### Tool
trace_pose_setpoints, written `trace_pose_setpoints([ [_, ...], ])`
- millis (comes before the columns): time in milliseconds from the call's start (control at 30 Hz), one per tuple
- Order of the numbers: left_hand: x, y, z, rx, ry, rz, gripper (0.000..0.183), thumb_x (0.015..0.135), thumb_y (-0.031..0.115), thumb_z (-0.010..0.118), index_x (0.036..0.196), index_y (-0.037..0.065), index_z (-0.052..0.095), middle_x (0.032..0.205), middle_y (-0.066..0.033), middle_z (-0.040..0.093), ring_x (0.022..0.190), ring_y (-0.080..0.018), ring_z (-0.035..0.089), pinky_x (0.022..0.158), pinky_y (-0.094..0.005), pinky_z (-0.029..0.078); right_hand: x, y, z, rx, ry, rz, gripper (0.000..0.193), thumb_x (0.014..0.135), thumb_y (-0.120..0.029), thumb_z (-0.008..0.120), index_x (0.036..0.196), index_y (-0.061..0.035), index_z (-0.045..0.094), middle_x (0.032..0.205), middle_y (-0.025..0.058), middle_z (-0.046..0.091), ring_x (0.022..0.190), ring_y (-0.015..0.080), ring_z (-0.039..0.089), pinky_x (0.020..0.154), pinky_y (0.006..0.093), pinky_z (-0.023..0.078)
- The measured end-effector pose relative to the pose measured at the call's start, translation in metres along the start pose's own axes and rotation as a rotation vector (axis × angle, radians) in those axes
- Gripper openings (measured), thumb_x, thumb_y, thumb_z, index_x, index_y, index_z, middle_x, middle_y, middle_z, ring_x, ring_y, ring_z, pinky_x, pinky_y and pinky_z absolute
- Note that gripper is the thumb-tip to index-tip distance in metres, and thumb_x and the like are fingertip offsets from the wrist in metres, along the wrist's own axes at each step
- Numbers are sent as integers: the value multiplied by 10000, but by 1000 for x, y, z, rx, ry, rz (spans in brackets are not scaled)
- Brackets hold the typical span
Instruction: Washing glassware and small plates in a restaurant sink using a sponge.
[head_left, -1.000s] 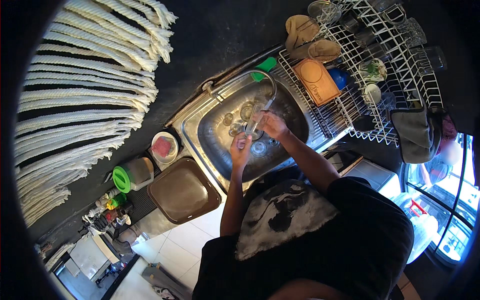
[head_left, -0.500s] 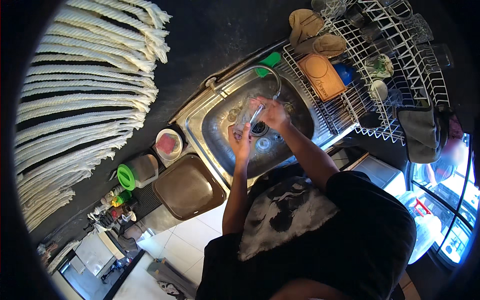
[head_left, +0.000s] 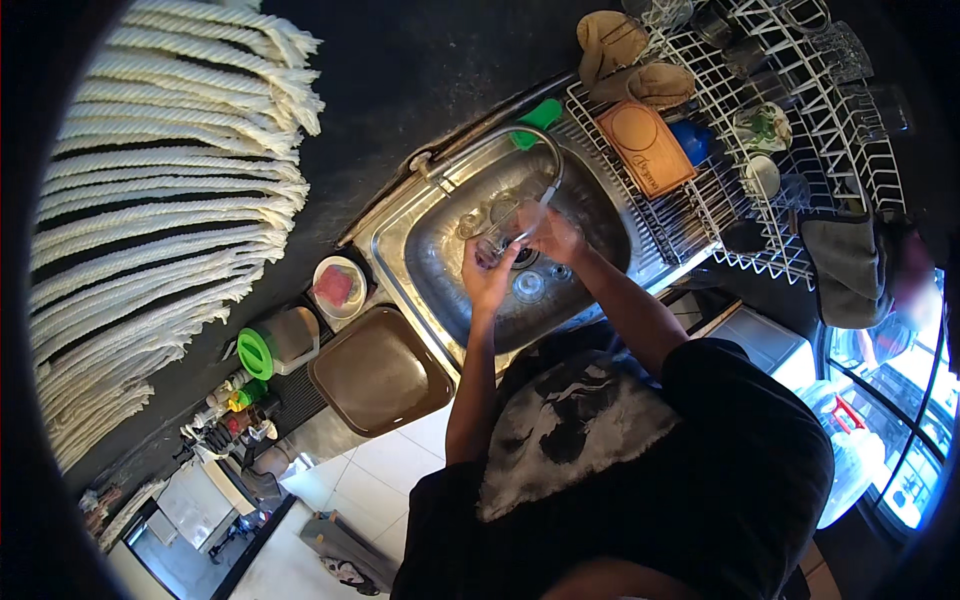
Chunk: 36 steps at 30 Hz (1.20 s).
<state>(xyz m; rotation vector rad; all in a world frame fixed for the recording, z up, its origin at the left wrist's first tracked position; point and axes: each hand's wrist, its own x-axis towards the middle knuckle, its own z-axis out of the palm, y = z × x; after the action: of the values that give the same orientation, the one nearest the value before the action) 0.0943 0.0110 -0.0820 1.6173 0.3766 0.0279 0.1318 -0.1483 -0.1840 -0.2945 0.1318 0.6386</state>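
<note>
Over the steel sink (head_left: pixel 440 300), my left hand (head_left: pixel 489 277) is closed around a clear drinking glass (head_left: pixel 497 243) that is tilted toward the faucet. Close against the glass is my right hand (head_left: pixel 560 238), its fingers smeared by motion, so their grip is unclear. The curved metal faucet (head_left: pixel 553 160) arches above both hands. Beneath them, another clear glass piece (head_left: pixel 528 286) rests on the sink bottom, and more clear glassware (head_left: pixel 470 222) lies at the far left of the basin. The drain is partly hidden by my hands.
To the right stands a white wire rack (head_left: pixel 770 235) with cups and glasses, beside a wooden board (head_left: pixel 647 150). A green object (head_left: pixel 538 124) lies behind the faucet. At left are a brown tray (head_left: pixel 380 375), a bowl (head_left: pixel 338 313) with a pink sponge, and a green-lidded container (head_left: pixel 256 352).
The glass has turned and shifted slightly between my hands. My left hand has moved a little right, and my right hand has shifted slightly down and blurred.
</note>
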Motion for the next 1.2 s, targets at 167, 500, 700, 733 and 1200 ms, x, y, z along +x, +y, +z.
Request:
trace_pose_setpoints([
  [167,5,4,12,181,-129,63,436,694,245,823,971,33,562,840,-71,646,758,-131,605,708,-276,484,-21,7,19,56,395,-78,526,925,-515,444,1182,-60,509,1100,116,591,961,284,612,860,446,504],
  [500,42,25,42,820,-215,-304,878,731,747,524,1244,34,536,1047,-238,644,1005,-375,616,851,-445,470,-62,1,36,2,456,226,579,889,-625,401,1284,-204,438,940,54,538,911,301,589,875,489,482],
  [700,48,-4,56,346,-345,-504,705,754,639,597,1156,60,577,838,-118,658,794,-226,648,657,-396,524,-75,31,2,-61,497,118,645,884,-661,370,1342,-208,369,1078,64,505,923,282,569,873,477,451],
  [733,52,-18,49,245,-281,-559,638,767,605,605,1127,78,585,784,-83,649,735,-187,641,591,-370,528,-72,34,5,-152,559,84,647,896,-652,343,1366,-209,348,1146,76,493,938,281,561,909,480,425],
  [1200,-29,-70,-17,-819,7,-847,640,878,618,443,1159,53,548,905,-98,661,751,-200,652,580,-274,527,-9,34,46,-1545,450,-348,558,791,-298,747,1218,-82,461,968,95,563,823,142,591,680,297,490],
])
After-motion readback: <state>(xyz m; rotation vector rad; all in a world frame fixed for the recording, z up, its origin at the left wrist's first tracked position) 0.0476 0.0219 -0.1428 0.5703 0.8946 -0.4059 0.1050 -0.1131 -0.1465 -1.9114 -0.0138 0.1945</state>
